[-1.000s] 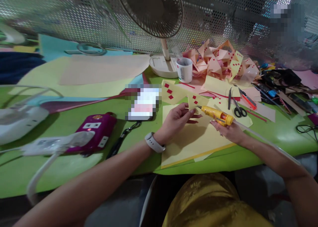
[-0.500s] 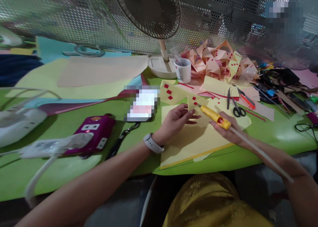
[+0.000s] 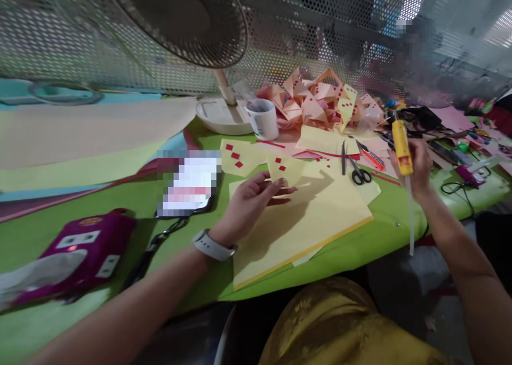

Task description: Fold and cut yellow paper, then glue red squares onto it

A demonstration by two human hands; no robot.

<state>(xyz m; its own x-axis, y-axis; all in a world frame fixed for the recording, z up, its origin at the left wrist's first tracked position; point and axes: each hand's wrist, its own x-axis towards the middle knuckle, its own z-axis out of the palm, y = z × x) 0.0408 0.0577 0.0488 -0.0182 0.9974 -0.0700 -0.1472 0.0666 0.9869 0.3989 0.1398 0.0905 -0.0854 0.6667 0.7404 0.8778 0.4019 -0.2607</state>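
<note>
Holding the yellow plastic glue gun [image 3: 401, 145] nozzle-up in your right hand [image 3: 419, 162], you had it well off to the right of the work, over the far right part of the green table [image 3: 384, 224]. That was prob. so the hot tip was clear of paper & fingers. The right hand was closed in a fist round the gun's lower half, wrist cocked back, forearm coming up from lower right. The white glue stick [image 3: 410, 216] hung straight down from the gun's back end, past the table's rim.

Your left hand [image 3: 250, 200] was on the small pale-yellow paper piece w/ red diamonds [image 3: 285, 169]. Fingertips & thumb pinched its near edge, as far as I could tell, w/ fingers stretched fwd and only loosely curled. The piece lay nearly flat on the big pale-yellow paper sheet [image 3: 320, 216], which I'd judge served as a work mat at the table's near edge. The left forearm crossed the table from lower left, a white-strapped watch [image 3: 212, 245] on the wrist.

The black-handled scissors [image 3: 360, 174] lay just beyond the sheet, between your two hands, within reach. The heap of folded pink & yellow paper shapes [image 3: 320, 96] sat at the back, near the white cup [image 3: 263, 119]. The purple power strip [image 3: 80, 245] was well apart, far left.
</note>
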